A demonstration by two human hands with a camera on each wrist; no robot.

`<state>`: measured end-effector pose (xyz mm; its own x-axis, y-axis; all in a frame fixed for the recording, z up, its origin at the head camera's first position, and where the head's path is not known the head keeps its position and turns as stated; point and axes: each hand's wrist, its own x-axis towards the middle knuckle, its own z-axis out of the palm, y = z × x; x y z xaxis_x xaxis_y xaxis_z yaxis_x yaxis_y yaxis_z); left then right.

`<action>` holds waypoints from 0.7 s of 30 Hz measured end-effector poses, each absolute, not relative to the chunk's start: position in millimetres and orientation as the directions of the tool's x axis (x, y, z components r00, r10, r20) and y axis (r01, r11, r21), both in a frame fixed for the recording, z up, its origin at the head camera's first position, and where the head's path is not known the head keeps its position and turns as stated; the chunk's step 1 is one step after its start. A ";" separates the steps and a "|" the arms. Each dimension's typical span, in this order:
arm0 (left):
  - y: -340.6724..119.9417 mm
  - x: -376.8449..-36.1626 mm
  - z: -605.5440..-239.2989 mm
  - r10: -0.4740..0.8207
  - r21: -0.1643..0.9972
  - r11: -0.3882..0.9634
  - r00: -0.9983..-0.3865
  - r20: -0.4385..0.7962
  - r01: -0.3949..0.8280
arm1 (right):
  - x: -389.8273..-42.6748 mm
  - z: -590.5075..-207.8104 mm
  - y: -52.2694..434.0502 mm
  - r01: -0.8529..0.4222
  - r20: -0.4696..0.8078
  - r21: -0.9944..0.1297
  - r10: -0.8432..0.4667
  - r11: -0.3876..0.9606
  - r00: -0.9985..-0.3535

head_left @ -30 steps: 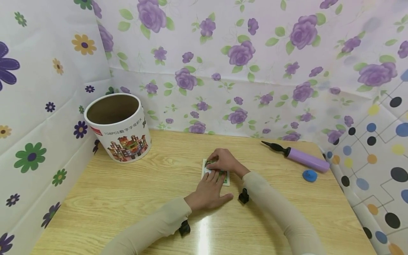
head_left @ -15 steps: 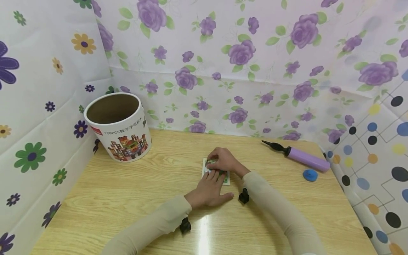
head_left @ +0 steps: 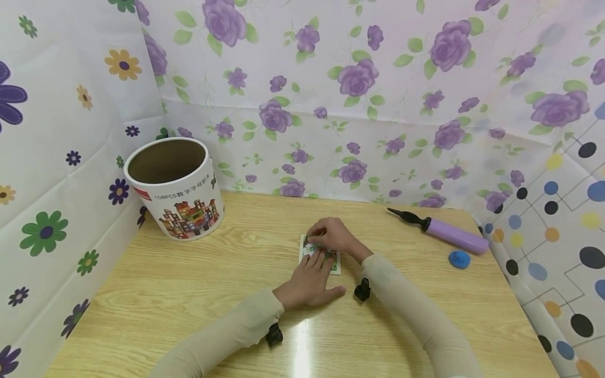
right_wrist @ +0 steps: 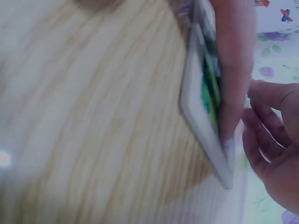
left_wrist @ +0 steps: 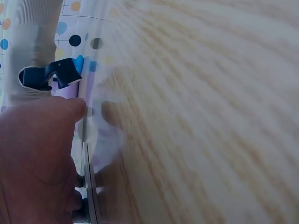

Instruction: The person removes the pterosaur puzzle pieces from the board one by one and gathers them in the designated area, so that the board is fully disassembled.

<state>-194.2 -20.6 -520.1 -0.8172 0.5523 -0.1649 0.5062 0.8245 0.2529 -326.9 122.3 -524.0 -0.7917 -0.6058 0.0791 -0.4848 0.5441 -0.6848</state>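
Observation:
A small flat board with a white border and a green picture [head_left: 336,266] lies on the table under both hands. My left hand [head_left: 309,283] rests on its near part, fingers straight and spread, thumb out to the right over the wood. My right hand [head_left: 334,235] is bent over the far part, thumb and index fingertips close together near the far left corner. Whether they pinch something I cannot tell. In the right wrist view, a straight left finger [right_wrist: 233,65] lies along the board [right_wrist: 191,98], beside the curled right hand [right_wrist: 280,140].
A large white bucket [head_left: 198,207] with a printed block picture stands at the back left. At the right lie a purple hand pump [head_left: 456,236] with a black nozzle and a small blue object [head_left: 459,259]. Flowered cloth [head_left: 302,105] walls the table's back.
My right hand has risen very slightly over the board, and a bit more of the picture shows under its fingers. The left hand stays in place.

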 end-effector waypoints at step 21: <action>-19.3 -196.3 -525.2 0.545 0.222 0.832 -0.824 -0.154 0.508 | -318.9 -494.5 208.2 -0.418 0.120 -0.669 -0.465 0.615 -0.877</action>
<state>-196.3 -19.3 -525.2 -0.8242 0.5449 -0.1543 0.5084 0.8319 0.2223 -318.9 208.2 -494.5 -0.8771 -0.4650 0.1205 -0.4179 0.6150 -0.6687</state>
